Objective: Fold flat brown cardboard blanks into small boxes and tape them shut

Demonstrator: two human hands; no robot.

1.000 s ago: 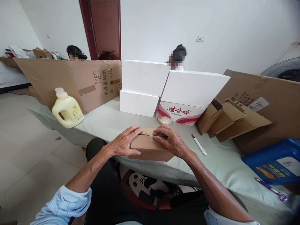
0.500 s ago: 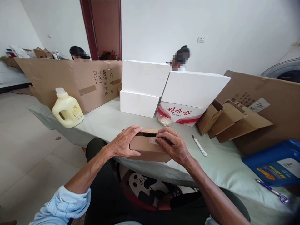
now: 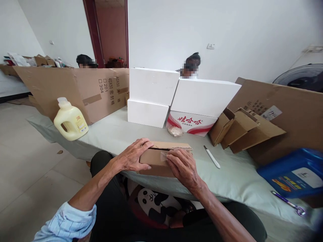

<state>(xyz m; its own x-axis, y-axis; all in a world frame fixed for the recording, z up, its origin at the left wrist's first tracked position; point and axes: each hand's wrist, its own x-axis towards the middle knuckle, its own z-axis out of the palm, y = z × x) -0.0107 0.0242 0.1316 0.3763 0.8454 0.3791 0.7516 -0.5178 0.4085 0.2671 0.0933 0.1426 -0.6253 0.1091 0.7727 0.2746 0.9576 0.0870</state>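
Pressing clear tape (image 3: 163, 155) onto the near face of the small cardboard box (image 3: 152, 163) at the table (image 3: 121, 131) edge, the right hand (image 3: 183, 166) lies flat, gripping nothing. The left hand (image 3: 132, 156) clamps the box's left end. The top flap (image 3: 171, 146) seems slightly raised, perhaps needing pressing down.

1. Left sleeve (image 3: 67, 222), at seven o'clock in the view: pale blue cloth with fine darker stripes, bunched into soft folds at its edge.
2. Left forearm (image 3: 99, 183), bare from the sleeve's edge onward: lean, with raised tendons. It ends in the left hand (image 3: 132, 158), which is veined, with creased knuckles.
3. Right forearm (image 3: 219, 215), at five o'clock: bare and sinewy. It ends in the right hand (image 3: 183, 168), which has prominent veins and wrinkled knuckles.
4. Trousers (image 3: 111, 208), at six o'clock: plain black, matt cloth.
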